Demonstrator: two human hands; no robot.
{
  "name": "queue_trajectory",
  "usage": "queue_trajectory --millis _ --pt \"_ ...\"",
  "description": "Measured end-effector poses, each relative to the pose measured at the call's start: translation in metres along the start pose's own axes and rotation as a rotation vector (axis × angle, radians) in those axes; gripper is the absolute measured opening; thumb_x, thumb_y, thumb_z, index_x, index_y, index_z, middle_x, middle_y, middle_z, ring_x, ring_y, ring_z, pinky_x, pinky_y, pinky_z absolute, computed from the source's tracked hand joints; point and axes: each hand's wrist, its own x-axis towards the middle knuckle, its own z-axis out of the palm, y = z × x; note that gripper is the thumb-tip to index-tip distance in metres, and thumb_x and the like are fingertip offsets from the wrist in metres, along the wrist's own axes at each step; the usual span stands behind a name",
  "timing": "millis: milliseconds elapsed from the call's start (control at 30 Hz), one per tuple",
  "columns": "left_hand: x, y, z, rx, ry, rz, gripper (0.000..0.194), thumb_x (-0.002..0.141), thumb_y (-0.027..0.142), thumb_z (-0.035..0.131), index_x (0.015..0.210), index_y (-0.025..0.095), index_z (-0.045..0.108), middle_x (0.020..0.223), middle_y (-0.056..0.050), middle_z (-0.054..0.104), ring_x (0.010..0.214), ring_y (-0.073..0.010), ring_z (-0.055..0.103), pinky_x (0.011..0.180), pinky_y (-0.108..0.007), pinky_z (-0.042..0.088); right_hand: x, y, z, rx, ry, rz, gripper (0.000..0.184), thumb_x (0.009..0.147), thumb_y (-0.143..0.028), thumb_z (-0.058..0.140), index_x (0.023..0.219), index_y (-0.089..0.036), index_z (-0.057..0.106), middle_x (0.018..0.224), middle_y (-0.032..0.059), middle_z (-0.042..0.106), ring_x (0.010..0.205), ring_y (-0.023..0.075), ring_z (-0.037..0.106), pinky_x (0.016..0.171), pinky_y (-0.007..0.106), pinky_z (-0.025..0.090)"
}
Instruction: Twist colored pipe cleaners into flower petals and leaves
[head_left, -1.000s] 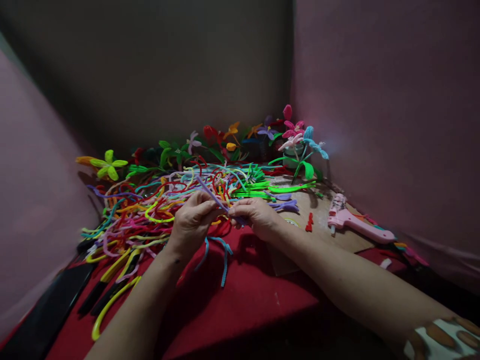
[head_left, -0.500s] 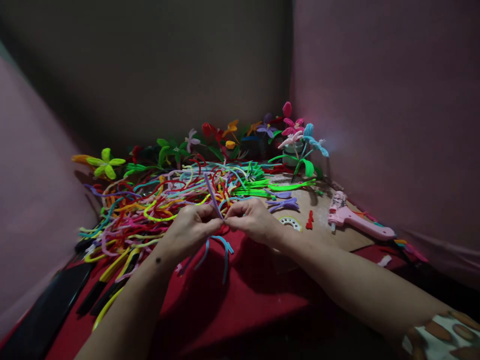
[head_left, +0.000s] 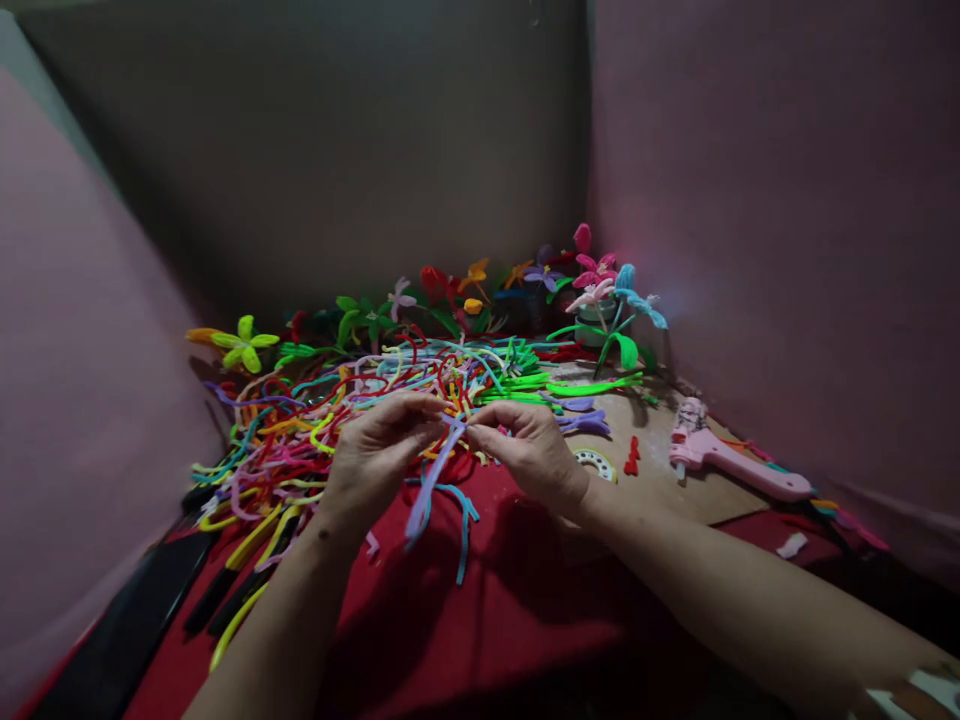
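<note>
A purple pipe cleaner [head_left: 433, 487] is pinched between my two hands, its long end slanting down toward me, slightly blurred. My left hand [head_left: 386, 450] grips it with thumb and fingertips near its top. Close on the other side, my right hand [head_left: 529, 450] has thumb and forefinger closed at the same spot. Below them, light blue pipe cleaners [head_left: 463, 540] lie on the red cloth [head_left: 517, 620]. Behind the hands spreads a tangled heap of coloured pipe cleaners [head_left: 360, 375]. Purple petal pieces [head_left: 585, 422] lie right of my right hand.
On the brown board [head_left: 712, 505] at the right lie a pink glue gun [head_left: 720, 455], a white roll [head_left: 596, 463] and small red pieces [head_left: 632, 457]. Pipe-cleaner flowers [head_left: 244, 345] line the back, some in a jar [head_left: 596, 325]. A dark flat object [head_left: 127, 630] lies at the left.
The purple pipe cleaner has swung from pointing up and away to hanging down toward me. Both hands remain close together at it. The whole view has shifted slightly.
</note>
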Motion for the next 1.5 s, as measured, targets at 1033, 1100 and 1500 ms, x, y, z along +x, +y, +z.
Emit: queue_trajectory --millis 1033,1100,1500 --pt "-0.005 -0.023 0.018 0.535 0.014 0.289 0.013 0.078 0.025 0.051 0.072 0.017 0.059 0.069 -0.002 0.057 0.066 -0.0128 0.051 0.064 -0.024 0.040 0.006 0.014 0.002 0.077 -0.017 0.251 0.014 0.067 -0.021 0.055 0.056 -0.013 0.055 0.054 -0.0025 0.050 0.053 0.0075 0.044 0.053 0.021 0.034" --pt "-0.006 -0.026 0.019 0.614 0.003 0.370 0.013 0.080 0.025 0.050 0.073 0.017 0.058 0.069 -0.002 0.057 0.067 -0.0134 0.052 0.066 -0.024 0.040 0.005 0.014 0.002 0.070 -0.026 0.249 0.014 0.067 -0.020 0.054 0.056 -0.013 0.054 0.053 -0.0027 0.049 0.053 0.0074 0.043 0.053 0.021 0.034" --pt "-0.002 -0.018 0.009 0.561 -0.224 0.244 0.018 0.080 0.021 0.047 0.062 0.016 0.048 0.060 0.003 0.044 0.057 -0.0088 0.040 0.055 -0.021 0.032 0.001 0.014 0.003 -0.085 -0.092 0.149 0.015 0.071 -0.017 0.052 0.060 -0.012 0.060 0.055 -0.0006 0.055 0.054 0.0087 0.048 0.055 0.021 0.038"
